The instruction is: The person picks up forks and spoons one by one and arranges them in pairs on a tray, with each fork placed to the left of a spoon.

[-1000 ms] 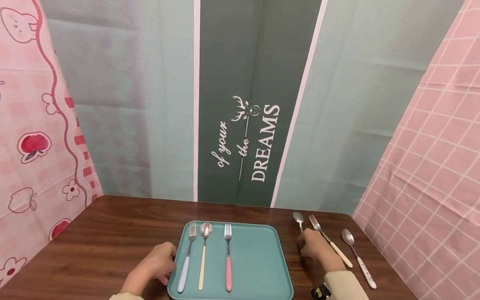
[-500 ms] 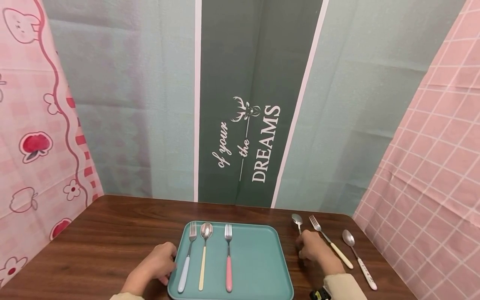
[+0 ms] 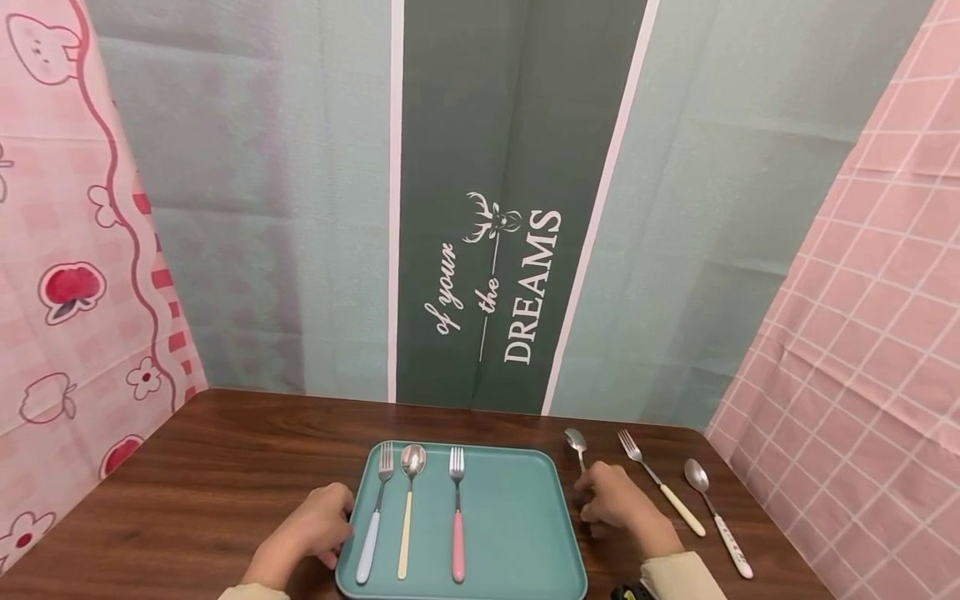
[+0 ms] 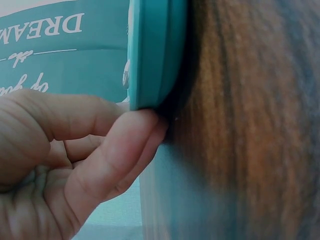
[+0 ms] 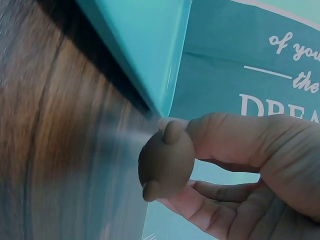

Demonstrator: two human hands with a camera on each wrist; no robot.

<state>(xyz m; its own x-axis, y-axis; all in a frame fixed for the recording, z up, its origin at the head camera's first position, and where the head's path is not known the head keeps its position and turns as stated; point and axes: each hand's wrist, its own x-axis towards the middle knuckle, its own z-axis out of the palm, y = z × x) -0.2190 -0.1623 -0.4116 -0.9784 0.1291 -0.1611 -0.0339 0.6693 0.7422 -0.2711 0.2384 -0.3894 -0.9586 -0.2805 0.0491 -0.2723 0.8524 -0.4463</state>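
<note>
Near the right side of the teal tray [image 3: 517, 517], my right hand [image 3: 615, 496] holds a spoon [image 3: 575, 440] by its handle, with the metal bowl pointing away from me. In the right wrist view, the rounded brown handle end [image 5: 167, 162], with two ear-like knobs, sits between thumb and fingers. My left hand [image 3: 318, 521] grips the tray's left edge, thumb and fingertips at the rim [image 4: 157, 55] in the left wrist view. On the tray lie a blue-handled fork [image 3: 367, 550], a cream-handled spoon [image 3: 405, 533] and a pink-handled fork [image 3: 457, 542], side by side.
Right of my right hand, a cream-handled fork [image 3: 678, 507] and a white-handled spoon [image 3: 731, 546] lie on the wooden table [image 3: 225, 467]. A green and grey cloth [image 3: 480, 125] hangs behind the table, with pink cloths on both sides.
My right hand has moved left toward the tray, and the spoon in it has shifted left with it, away from the cream-handled fork. The left hand stays at the tray's edge.
</note>
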